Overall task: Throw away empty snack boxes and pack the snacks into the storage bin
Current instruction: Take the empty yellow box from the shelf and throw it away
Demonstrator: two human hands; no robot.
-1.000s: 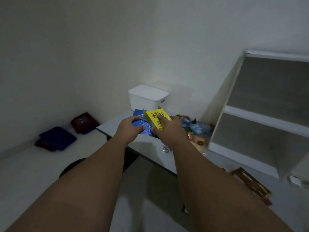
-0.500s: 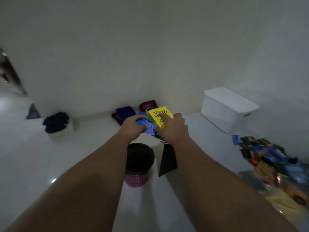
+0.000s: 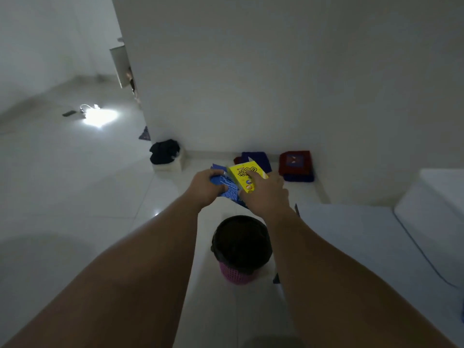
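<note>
Body in view: 2 forearms, 2 hands.
Left forearm: bare along its whole visible length, from the bottom edge of the frame to the wrist.
Right forearm: likewise bare.
Left hand and right hand: bare, as are the fingers. Nails are too dim to make out.
Blurred grey patch at the bottom centre edge: cannot tell whether it is clothing.
Light is low and fine detail is lost.

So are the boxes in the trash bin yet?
Out. The left hand grips the blue box, the right hand the yellow box, both held clear of the bin.
</note>
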